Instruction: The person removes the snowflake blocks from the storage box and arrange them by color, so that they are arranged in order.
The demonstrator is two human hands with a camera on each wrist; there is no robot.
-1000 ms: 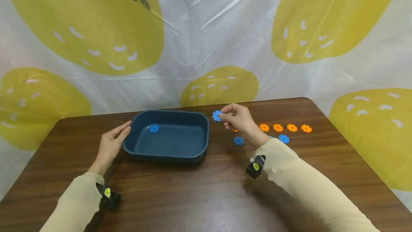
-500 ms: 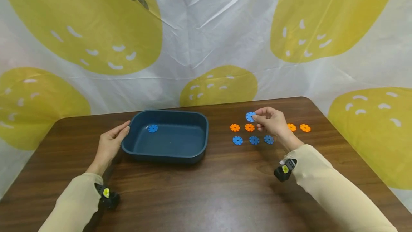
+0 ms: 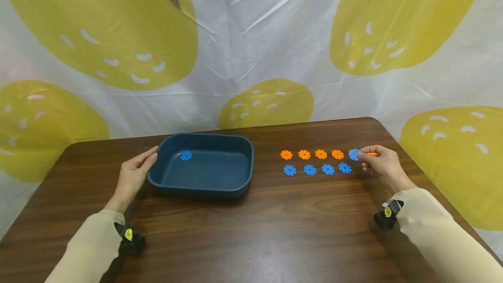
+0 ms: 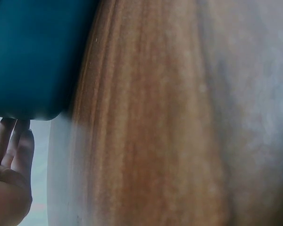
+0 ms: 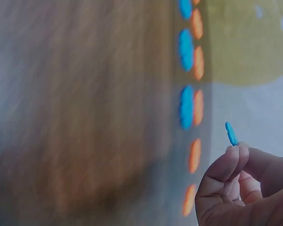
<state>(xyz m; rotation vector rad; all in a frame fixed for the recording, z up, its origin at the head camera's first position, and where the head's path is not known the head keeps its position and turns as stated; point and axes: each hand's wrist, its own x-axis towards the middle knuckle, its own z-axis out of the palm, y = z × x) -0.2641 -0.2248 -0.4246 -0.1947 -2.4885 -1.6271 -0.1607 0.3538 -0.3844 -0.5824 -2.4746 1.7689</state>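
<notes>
My right hand [image 3: 383, 164] pinches a blue notched disc [image 3: 354, 154] between thumb and fingertips, raised above the table in the right wrist view, where it appears edge-on [image 5: 231, 133]. Behind the hand, in the head view, an orange notched disc [image 3: 372, 153] is mostly hidden. To its left lie a row of orange discs [image 3: 320, 154] and a nearer row of blue discs [image 3: 328, 169]. At the left end of a dark blue tray [image 3: 200, 193], my left hand [image 3: 133, 174] touches the rim with straight fingers [image 4: 22, 155]. One blue disc [image 3: 186, 155] lies inside the tray.
The brown wooden table [image 3: 235, 239] has its far edge close behind the tray and the disc rows. A white cloth with yellow fruit print [image 3: 267, 104] hangs behind the table. Each wrist carries a small black camera [image 3: 387, 216].
My right hand has moved right, from beside the tray past both rows, with the blue disc pinched in it. The discs it covered now show. The left hand and tray stay put.
</notes>
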